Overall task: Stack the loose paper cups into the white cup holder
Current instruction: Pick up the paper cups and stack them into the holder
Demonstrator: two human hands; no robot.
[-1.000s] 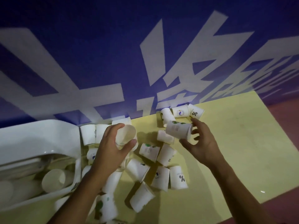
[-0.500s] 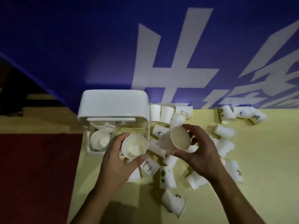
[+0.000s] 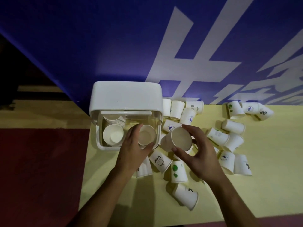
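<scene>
The left hand [image 3: 131, 154] grips a paper cup [image 3: 146, 135] over the holder [image 3: 126, 95] at the tabletop's [image 3: 262, 185] far-left corner. The right hand [image 3: 200, 158] holds a second cup [image 3: 178, 140] beside it. Light and easily crushed, they probably need a gentle side grip.

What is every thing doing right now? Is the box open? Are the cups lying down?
white cup holder: open, with a stack of cups inside.
left hand: holds an upright cup over the holder.
right hand: holds a tilted cup.
loose cups: scattered on the table, mostly lying down.
</scene>
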